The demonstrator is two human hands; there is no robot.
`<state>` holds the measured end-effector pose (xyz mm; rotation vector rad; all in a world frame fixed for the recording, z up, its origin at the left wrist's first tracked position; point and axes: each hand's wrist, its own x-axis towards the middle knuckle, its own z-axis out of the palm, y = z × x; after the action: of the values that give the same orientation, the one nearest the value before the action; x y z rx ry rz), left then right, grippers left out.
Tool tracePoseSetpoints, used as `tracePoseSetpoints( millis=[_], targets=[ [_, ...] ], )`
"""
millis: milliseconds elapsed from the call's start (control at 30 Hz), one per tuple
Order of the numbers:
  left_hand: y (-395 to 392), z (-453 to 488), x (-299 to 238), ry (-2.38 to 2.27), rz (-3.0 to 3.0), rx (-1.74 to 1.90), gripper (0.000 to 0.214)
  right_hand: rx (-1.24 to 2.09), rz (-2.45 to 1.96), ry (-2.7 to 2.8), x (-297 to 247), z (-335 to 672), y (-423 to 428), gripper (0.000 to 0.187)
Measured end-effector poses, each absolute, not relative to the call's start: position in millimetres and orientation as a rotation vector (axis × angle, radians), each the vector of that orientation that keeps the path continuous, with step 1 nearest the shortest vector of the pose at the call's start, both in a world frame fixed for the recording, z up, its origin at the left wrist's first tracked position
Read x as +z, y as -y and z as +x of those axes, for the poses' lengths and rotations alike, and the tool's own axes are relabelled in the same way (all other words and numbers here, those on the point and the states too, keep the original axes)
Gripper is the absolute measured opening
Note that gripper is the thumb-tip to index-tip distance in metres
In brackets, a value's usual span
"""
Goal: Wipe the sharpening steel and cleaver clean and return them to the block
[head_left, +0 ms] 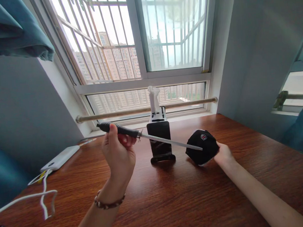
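Observation:
My left hand [120,154] is closed round the black handle of a honing steel [165,140], thumb on top. Its long grey rod slants down to the right, and the tip lies in front of a black cloth [203,156] with a small red and white emblem. Whether the tip touches the cloth I cannot tell. My right hand [224,154] grips the cloth from its right side, with most fingers hidden behind it. Between my hands, behind the rod, a black stand [158,128] rests on the wooden table [176,200].
Behind the stand, white tissue [154,99] sticks up from a box. At the left edge lies a white power strip [59,159] with white cables [45,193]. A horizontal rail [116,114] crosses the barred window at the back. A blue curtain [15,29] hangs upper left.

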<state>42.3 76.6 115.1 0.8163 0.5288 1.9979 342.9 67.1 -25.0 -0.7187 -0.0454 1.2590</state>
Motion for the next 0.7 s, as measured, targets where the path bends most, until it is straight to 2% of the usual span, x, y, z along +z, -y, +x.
tracePoseSetpoints(
  millis=[67,367,500,700],
  targets=[
    [-76,50,110,-0.499,0.762,1.993,0.036,1.315,-0.650,0.030,-25,342,-66,0.041],
    [-61,104,48,-0.475,0.833,1.585,0.026,1.331,-0.715,0.039,-18,312,-49,0.027],
    [-62,120,14,-0.663,0.986,1.322,0.025,1.200,-0.735,-0.034,-16,319,-54,0.034],
    [-77,127,-19,-0.726,1.166,0.728,0.027,1.095,-0.739,0.016,-24,353,-67,0.051]
  ],
)
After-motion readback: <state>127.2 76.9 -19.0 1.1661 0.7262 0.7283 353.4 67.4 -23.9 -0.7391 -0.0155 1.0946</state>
